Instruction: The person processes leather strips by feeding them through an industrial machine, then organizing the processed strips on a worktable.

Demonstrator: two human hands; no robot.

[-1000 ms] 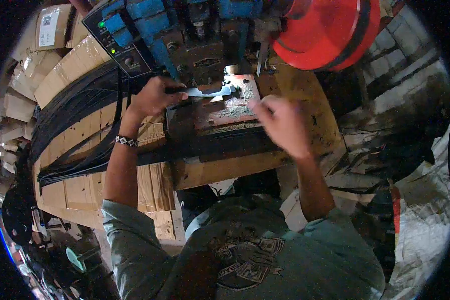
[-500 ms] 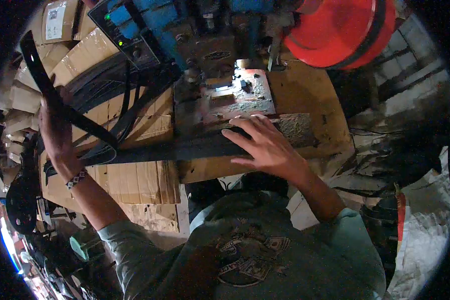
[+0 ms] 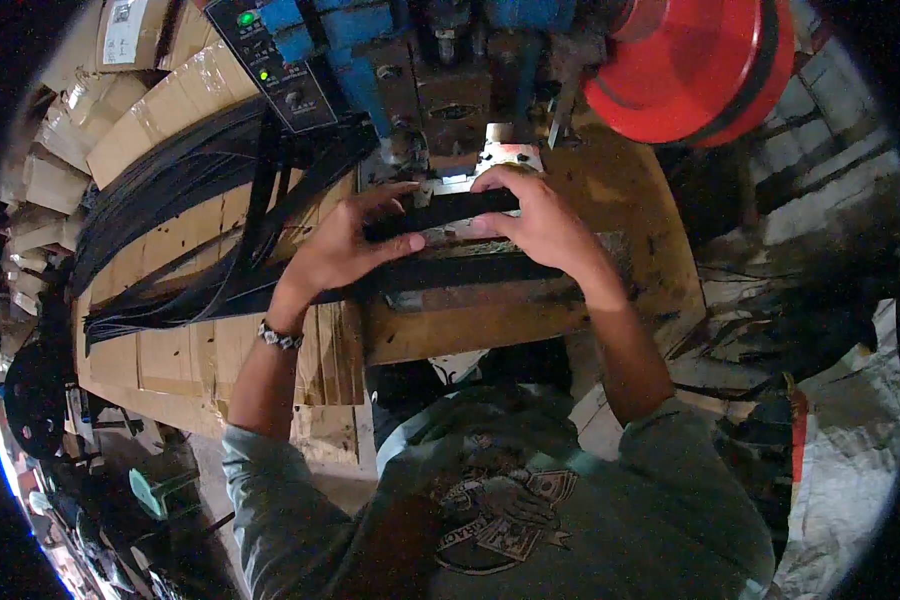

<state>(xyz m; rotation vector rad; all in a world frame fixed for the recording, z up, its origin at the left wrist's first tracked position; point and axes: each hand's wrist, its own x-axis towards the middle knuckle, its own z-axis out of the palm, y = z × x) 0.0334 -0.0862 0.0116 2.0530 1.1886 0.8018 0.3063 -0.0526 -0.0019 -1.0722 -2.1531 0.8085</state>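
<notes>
A black strap is stretched level between my two hands, just in front of the small lit metal block of the machine. My left hand grips its left part, thumb below and fingers above. On the right part, my right hand pinches it between thumb and fingers. Nearer my body, another black strap lies along the front of the wooden table. Part of the lit work plate shows behind the strap; the rest is hidden by my hands.
A large bundle of black straps lies on cardboard to the left. Above it stands a control box with green lights. A red round guard juts out at the upper right. A white sack stands lower right.
My left hand has come from the far left to the machine, bringing the strap along. My right hand has moved up from the table front and now pinches the strap too.
</notes>
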